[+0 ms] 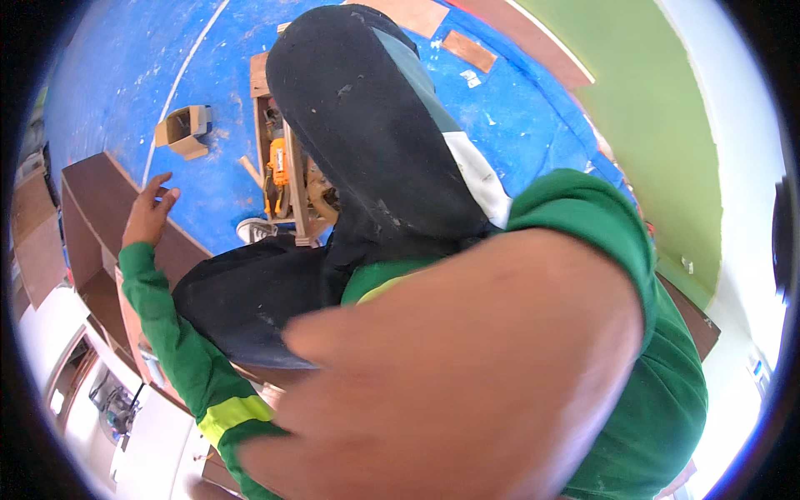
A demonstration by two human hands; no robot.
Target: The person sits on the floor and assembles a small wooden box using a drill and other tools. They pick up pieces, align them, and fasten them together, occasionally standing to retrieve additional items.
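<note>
My right hand [467, 358] fills the lower middle of the head view, very close and slightly blurred. Its fingers are spread toward the left and nothing shows in them. To the left, my left hand [148, 215] is raised beside a dark brown wooden cabinet [104, 179]. Its fingers are apart and hold nothing; whether it touches the cabinet edge I cannot tell. Between my dark-trousered legs and the cardboard box, a wooden tool tray [293, 179] stands on the floor with an orange power tool [279, 162] and other tools in it.
A small open cardboard box [185, 133] sits on the blue floor covering [221, 79]. Wood offcuts [469, 52] lie at the far side, near a green wall [642, 108]. My shoe [254, 230] is beside the tray. A machine [115, 407] shows at the lower left.
</note>
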